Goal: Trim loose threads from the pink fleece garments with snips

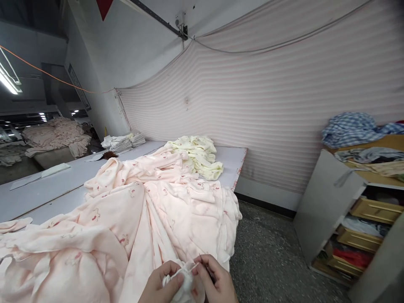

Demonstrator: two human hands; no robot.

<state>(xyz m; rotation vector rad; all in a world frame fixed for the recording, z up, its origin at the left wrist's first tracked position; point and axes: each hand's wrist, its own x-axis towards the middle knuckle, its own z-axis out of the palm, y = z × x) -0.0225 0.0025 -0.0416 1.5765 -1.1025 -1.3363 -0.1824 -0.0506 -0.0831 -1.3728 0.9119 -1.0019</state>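
At the bottom middle, my left hand (162,283) is closed on the bunched white edge (185,281) of a fabric piece. Close beside it, my right hand (217,280) is closed around a small dark pointed tool (211,273), mostly hidden by the fingers. Its kind is hard to make out. The right fingertips also meet the white fabric. Pale pink printed cloth (110,210) lies in a large heap before both hands, draping over the table's right edge in layers.
Behind the pink heap sits pale yellow cloth (202,153) on the grey-white table (74,174). Folded white pieces (118,143) are stacked farther back. At right stands a cabinet (325,202) with drawers and checked cloth (350,128) on top. A striped sheet (268,105) covers the wall.
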